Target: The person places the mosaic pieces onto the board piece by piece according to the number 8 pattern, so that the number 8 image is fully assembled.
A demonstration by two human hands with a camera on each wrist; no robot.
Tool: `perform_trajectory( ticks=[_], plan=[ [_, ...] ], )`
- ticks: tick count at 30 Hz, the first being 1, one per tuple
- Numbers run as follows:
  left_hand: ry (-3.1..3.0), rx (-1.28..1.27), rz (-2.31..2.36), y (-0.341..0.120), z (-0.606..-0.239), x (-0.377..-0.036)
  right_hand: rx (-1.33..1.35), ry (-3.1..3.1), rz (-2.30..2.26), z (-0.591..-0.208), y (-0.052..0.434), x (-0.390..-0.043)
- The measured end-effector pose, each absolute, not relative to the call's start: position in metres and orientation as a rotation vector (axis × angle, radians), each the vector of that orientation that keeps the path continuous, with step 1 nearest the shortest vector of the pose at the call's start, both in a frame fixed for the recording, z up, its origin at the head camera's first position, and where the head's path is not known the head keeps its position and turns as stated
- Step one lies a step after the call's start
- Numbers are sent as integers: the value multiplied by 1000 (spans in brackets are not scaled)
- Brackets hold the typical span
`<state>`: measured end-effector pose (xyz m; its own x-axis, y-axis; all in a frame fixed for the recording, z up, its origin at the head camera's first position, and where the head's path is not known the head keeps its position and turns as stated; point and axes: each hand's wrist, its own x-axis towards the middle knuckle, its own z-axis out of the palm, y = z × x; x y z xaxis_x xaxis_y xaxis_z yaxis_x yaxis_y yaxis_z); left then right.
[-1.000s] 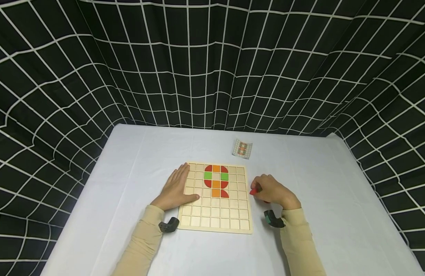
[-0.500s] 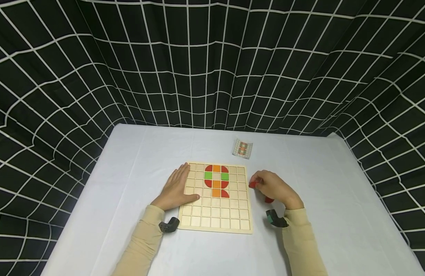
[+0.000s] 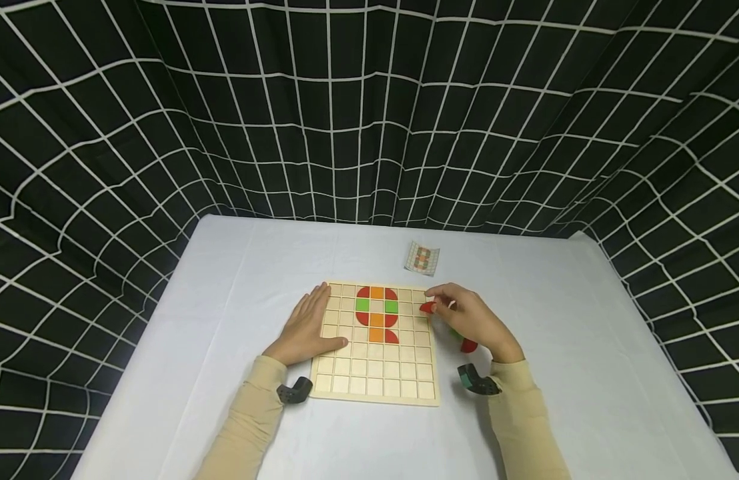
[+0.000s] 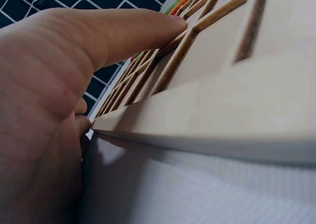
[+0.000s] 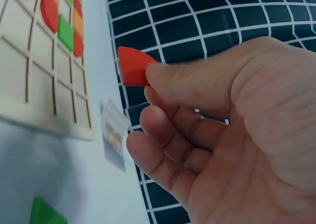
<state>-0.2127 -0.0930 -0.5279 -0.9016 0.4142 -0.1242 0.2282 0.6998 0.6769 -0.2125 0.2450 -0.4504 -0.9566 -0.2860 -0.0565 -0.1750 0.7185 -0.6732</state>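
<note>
No readable words, numbers, brand names or signs appear anywhere in these views. The small card [image 3: 421, 258] lying on the white table [image 3: 225, 280] beyond the wooden grid board [image 3: 345, 383] carries only a printed pattern of coloured squares, too small to show any lettering, and in the right wrist view the same card [image 5: 113, 135] appears blurred, with coloured marks only. The board, its coloured pieces and the black gridded backdrop [image 3: 165, 100] bear no writing
</note>
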Motion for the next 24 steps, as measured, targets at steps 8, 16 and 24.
perform_trajectory(
  ticks=[8, 16, 24],
  plan=[
    [2646, 503, 998, -92, -528, -213, -365, 2742, -1078, -440, 233, -216],
    [2649, 498, 989, -93, -526, -212, -413, 2725, -1152, -429, 216, -222],
    [2650, 502, 981, -92, -526, -212, -491, 2707, -1209, -428, 198, -227]
  ],
)
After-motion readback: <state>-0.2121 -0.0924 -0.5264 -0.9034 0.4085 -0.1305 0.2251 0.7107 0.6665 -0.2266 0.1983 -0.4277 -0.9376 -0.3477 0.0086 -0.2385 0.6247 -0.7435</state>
